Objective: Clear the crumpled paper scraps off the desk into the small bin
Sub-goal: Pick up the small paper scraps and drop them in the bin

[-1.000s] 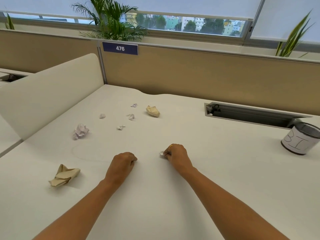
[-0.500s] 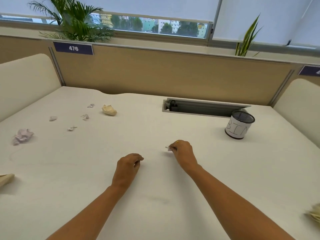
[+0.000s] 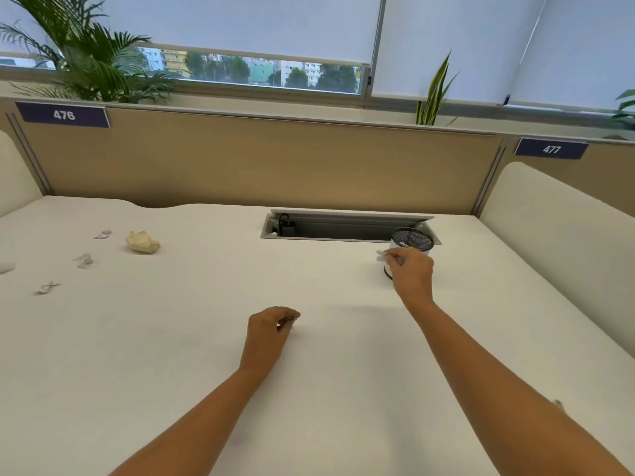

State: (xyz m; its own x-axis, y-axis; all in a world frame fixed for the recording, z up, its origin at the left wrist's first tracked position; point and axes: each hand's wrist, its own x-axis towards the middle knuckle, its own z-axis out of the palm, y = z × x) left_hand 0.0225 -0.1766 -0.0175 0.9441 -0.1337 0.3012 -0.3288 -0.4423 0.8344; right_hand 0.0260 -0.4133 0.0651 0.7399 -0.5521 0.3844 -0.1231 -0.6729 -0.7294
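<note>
My right hand (image 3: 412, 274) pinches a small white paper scrap (image 3: 382, 255) and holds it just in front of the small bin (image 3: 412, 239), a black mesh cup with a white label. My left hand (image 3: 269, 333) rests on the desk (image 3: 171, 355) near the middle, fingers curled; whether it holds anything cannot be told. At the far left lie a beige crumpled ball (image 3: 142, 241) and small white scraps (image 3: 83, 260), (image 3: 102, 234), (image 3: 46, 287). My right hand hides part of the bin.
An open grey cable tray (image 3: 336, 228) is sunk into the desk behind the bin. A tan partition (image 3: 261, 159) stands at the back, and white dividers rise at the left and at the right (image 3: 549, 242). A bit of paper (image 3: 557, 404) shows by my right forearm.
My right hand lifted the white scrap off the desk and carried it right and away, up to the bin. The view turned right; my left hand stayed put.
</note>
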